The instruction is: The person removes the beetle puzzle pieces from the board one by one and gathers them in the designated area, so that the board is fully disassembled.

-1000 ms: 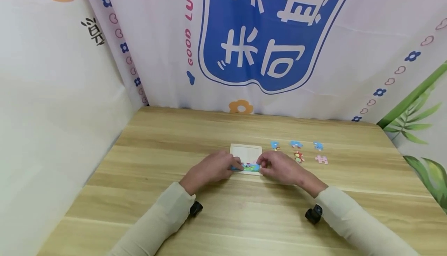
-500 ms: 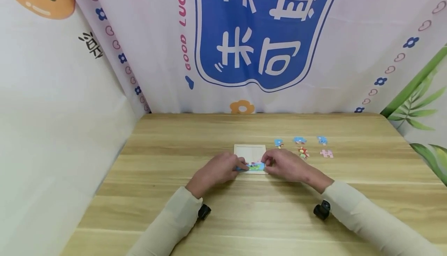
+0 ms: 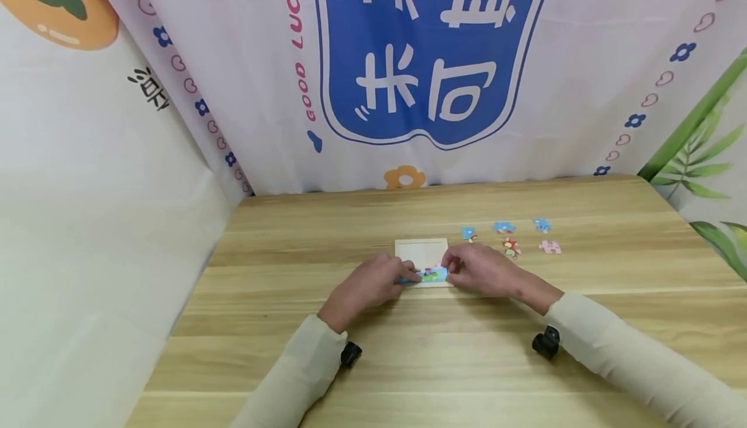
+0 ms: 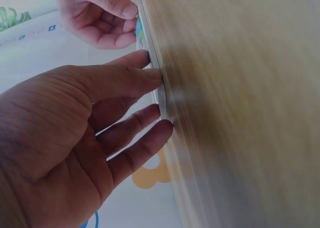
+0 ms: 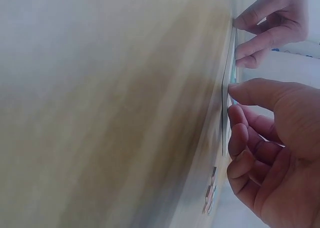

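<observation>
A small pale wooden puzzle tray [image 3: 421,242] lies on the table between the two hands. Along its near side runs a strip of joined blue and green puzzle pieces [image 3: 433,275]; the tray's far part shows bare wood. My left hand [image 3: 376,279] is at the tray's left side, its index finger stretched onto the strip, its thumb at the near edge in the left wrist view. At the right end, my right hand [image 3: 481,269] pinches a puzzle piece between thumb and index finger, its other fingers curled. The fingers mostly hide that piece.
To the right of the tray lie loose puzzle pieces: a blue one [image 3: 469,233], another blue one [image 3: 504,227], a third blue one [image 3: 541,225], a red one [image 3: 511,247] and a pink one [image 3: 550,247]. A printed curtain [image 3: 362,162] hangs behind the wooden table [image 3: 315,220].
The head view has shifted, so the table and hands appear slightly further right. Both hands stay at the tray with only small finger movements; the loose pieces lie as before.
</observation>
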{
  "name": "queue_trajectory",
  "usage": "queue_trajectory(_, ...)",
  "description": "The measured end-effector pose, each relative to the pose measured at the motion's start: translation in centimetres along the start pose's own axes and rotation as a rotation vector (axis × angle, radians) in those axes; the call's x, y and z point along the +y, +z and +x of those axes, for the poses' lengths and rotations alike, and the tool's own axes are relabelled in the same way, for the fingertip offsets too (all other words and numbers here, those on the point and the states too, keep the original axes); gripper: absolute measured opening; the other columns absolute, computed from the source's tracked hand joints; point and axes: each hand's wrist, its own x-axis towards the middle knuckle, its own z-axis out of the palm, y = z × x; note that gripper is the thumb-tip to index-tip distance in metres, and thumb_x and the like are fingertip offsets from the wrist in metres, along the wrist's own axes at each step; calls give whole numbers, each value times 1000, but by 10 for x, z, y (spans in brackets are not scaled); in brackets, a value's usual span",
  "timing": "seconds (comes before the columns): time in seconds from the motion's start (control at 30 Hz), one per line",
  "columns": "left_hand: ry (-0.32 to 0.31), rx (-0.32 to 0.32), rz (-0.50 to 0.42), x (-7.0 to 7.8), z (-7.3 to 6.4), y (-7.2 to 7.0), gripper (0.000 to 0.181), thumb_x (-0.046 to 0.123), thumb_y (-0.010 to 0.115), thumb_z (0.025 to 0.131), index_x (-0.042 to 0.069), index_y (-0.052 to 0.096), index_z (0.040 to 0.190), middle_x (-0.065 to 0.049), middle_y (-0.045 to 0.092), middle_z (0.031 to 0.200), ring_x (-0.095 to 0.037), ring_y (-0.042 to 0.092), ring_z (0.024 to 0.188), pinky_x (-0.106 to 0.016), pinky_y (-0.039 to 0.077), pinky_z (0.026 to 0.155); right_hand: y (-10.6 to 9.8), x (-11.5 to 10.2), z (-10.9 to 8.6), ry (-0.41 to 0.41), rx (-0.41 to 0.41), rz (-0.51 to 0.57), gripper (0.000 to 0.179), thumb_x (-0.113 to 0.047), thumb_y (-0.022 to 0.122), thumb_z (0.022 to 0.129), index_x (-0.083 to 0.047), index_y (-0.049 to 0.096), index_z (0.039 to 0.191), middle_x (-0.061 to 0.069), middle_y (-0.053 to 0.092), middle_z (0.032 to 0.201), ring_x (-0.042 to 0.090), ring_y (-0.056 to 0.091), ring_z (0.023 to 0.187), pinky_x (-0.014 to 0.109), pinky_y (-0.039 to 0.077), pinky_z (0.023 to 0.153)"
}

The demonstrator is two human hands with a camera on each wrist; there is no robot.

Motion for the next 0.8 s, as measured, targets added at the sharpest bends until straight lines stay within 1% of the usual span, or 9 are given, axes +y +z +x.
queue_trajectory(0.13,7,15,2,4,7,4,33,1,70,97,16,76,125,3,68,132,-14,66,107,-21,45,76,-7,4,-3,7,-3,-21,12,-9,75,90,-13,72,102,-10,67,88,7,62,81,31,53,74)
queue_trajectory(0.23,8,19,16,6,11,7,34,2,70,96,17,76,126,4,68,132,-15,66,106,-22,46,78,-11,7,-5,12,-12,-29,12,-9,74,91,-13,72,101,-10,67,88,7,62,82,31,53,74)
queue_trajectory(0.27,5,21,19,7,12,8,33,2,70,96,17,76,125,5,68,131,-15,65,109,-22,45,80,-12,8,-6,12,-15,-30,11,-10,74,91,-14,72,102,-10,67,89,8,62,82,32,53,74)
queue_trajectory(0.3,-1,20,16,7,13,8,33,3,71,96,17,77,125,5,68,132,-14,65,107,-22,45,79,-12,8,-6,12,-13,-34,10,-11,74,92,-14,72,101,-10,67,89,8,62,82,32,53,74)
queue_trajectory(0.4,-8,20,-5,7,12,8,31,4,70,97,16,77,125,3,67,133,-12,63,92,-22,44,71,-12,7,-6,8,7,-40,7,-13,74,93,-15,71,100,-10,68,90,8,62,82,32,53,73)
queue_trajectory(0.5,-5,17,-18,4,9,7,29,6,70,98,15,77,124,3,68,132,-10,58,81,-21,42,67,-10,5,-4,-2,35,-31,4,-15,74,95,-14,71,98,-9,68,90,8,62,82,32,53,73)
queue_trajectory(0.6,13,14,-6,1,6,6,28,6,71,98,15,78,123,4,70,129,-6,58,82,-20,44,69,-6,3,-3,-16,57,-13,3,-14,72,96,-12,71,95,-9,67,88,8,62,80,32,53,73)
queue_trajectory(0.67,23,9,-1,-1,5,5,28,6,71,98,15,78,123,4,70,128,-7,57,78,-21,44,69,-3,1,-1,-20,70,0,4,-13,71,97,-13,71,93,-9,67,87,7,61,79,31,53,72)
queue_trajectory(0.8,32,1,10,-5,2,2,28,5,71,97,15,78,123,3,71,127,-8,65,91,-22,49,75,0,-2,2,-26,95,26,7,-9,70,96,-14,70,91,-9,66,84,7,60,75,29,53,70)
